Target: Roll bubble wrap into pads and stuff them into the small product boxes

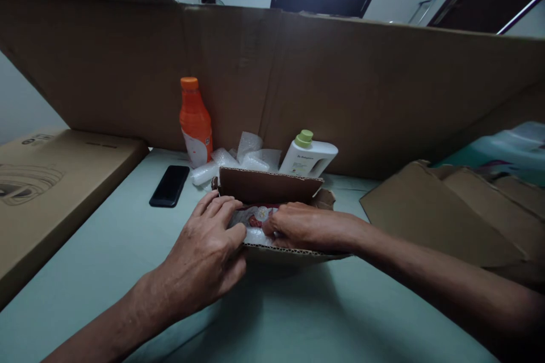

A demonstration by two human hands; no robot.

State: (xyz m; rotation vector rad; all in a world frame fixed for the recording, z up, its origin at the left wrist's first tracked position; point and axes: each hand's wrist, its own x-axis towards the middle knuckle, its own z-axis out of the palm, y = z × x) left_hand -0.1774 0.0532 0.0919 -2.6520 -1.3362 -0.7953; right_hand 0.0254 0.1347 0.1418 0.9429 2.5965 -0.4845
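Note:
A small open cardboard box (272, 182) stands in the middle of the table, its back flap raised. My left hand (215, 241) grips the box's left end, fingers over the rim and thumb at the near edge. Reaching in from the right, my right hand (293, 221) is inside the box with its fingers curled down; what they hold, if anything, is hidden. Clear bubble wrap (258, 236) lies in the box beside those fingers. Behind it shows a dark red item with a pale floral pattern (260, 215), partly covered by my right hand.
Behind the box are loose bubble wrap (251, 153), an orange bottle (196, 119) and a white bottle with a green cap (307, 156). A black phone (169, 186) lies left. Large cardboard (361, 85) walls the back; a flat carton (72, 176) and folded cardboard (443, 215) flank the sides.

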